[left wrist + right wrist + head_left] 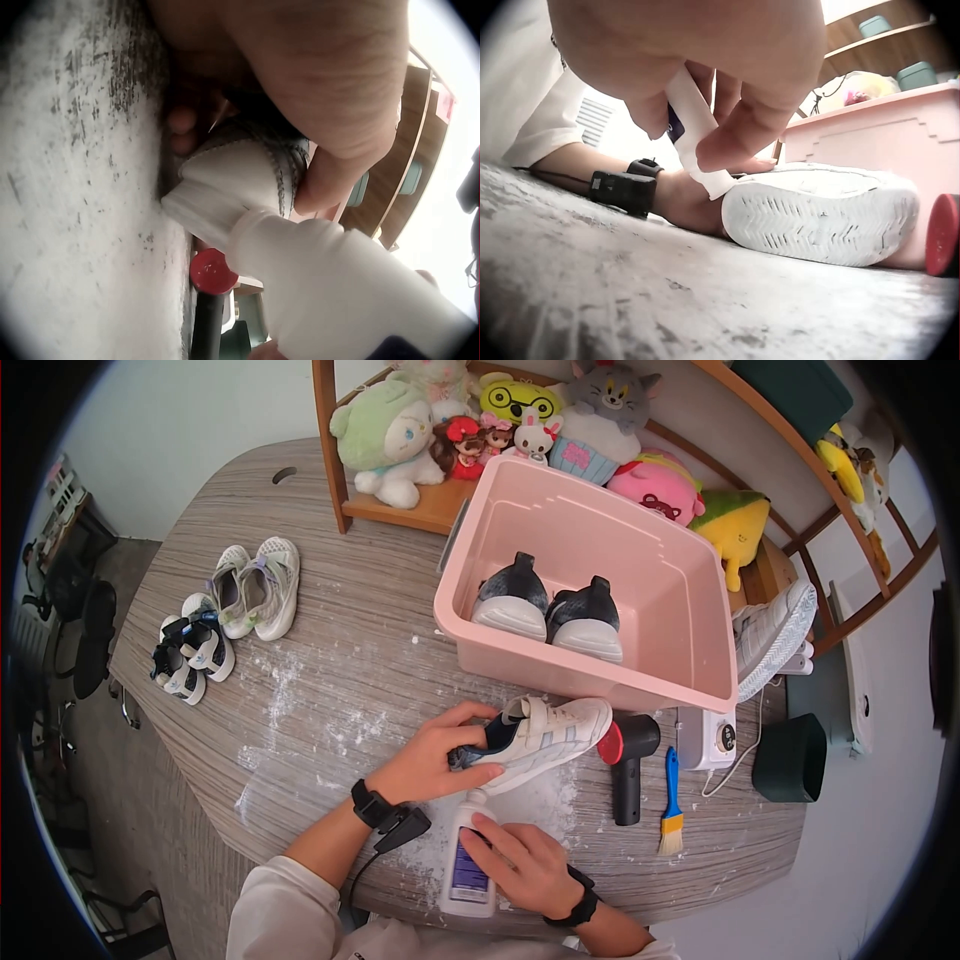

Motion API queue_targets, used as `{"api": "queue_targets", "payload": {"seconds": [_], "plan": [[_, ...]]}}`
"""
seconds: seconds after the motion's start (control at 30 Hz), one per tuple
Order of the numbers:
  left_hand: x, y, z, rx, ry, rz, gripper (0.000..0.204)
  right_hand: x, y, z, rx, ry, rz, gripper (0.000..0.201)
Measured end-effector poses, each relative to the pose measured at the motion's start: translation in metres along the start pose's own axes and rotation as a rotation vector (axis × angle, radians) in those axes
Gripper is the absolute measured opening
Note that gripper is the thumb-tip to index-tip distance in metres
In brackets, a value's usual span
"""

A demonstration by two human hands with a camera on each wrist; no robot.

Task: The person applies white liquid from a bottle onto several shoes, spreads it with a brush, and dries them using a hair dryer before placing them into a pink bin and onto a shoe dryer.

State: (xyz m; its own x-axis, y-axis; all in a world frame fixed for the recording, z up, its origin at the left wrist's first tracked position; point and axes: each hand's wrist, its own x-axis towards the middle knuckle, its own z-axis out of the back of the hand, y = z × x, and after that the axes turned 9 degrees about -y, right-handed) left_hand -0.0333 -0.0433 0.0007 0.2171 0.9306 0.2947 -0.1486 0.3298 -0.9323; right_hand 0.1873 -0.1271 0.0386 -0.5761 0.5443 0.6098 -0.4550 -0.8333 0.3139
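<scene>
My left hand [428, 762] grips a white shoe [562, 734] by its dark-lined heel, the toe pointing right. The shoe is tipped on its side low over the table, its patterned white sole [817, 225] showing in the right wrist view. In my right hand [537, 868] is a white squeeze bottle [462, 890] with a purple label, fingers and thumb around it. Its neck is angled toward the shoe; in the left wrist view the bottle's tip [196, 210] lies right at the heel's sole edge.
White powdery residue marks the wooden table [340, 800]. A pink bin [650, 695] holds two dark-and-white shoes [512, 605]. Right of my hands lie a black-and-red dryer-like tool [627, 780] and a blue-handled brush [671, 800]. More shoes [270, 590] stand left; plush toys [390, 440] fill a shelf behind.
</scene>
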Motion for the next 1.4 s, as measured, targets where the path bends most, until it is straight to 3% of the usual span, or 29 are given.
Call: {"api": "queue_targets", "payload": {"seconds": [0.13,0.3,0.8,1.23,1.4], "plan": [[0.000,-0.002,0.000,-0.008,-0.005,0.007,0.030,0.000,0.004,-0.010,-0.036,-0.001,0.010,0.050],[-0.001,-0.001,0.000,-0.027,0.005,0.030,0.030,-0.005,0.009,-0.015,-0.018,0.132,-0.048,0.056],[0.000,0.000,-0.001,-0.019,0.002,0.002,0.031,0.001,0.006,-0.026,-0.009,0.167,-0.035,0.057],[0.001,-0.002,0.000,-0.017,0.010,-0.004,0.030,-0.003,0.004,-0.023,0.028,0.106,-0.048,0.058],[0.000,-0.004,-0.001,-0.017,0.007,0.011,0.030,0.000,0.001,-0.004,0.177,0.044,-0.165,0.062]]}}
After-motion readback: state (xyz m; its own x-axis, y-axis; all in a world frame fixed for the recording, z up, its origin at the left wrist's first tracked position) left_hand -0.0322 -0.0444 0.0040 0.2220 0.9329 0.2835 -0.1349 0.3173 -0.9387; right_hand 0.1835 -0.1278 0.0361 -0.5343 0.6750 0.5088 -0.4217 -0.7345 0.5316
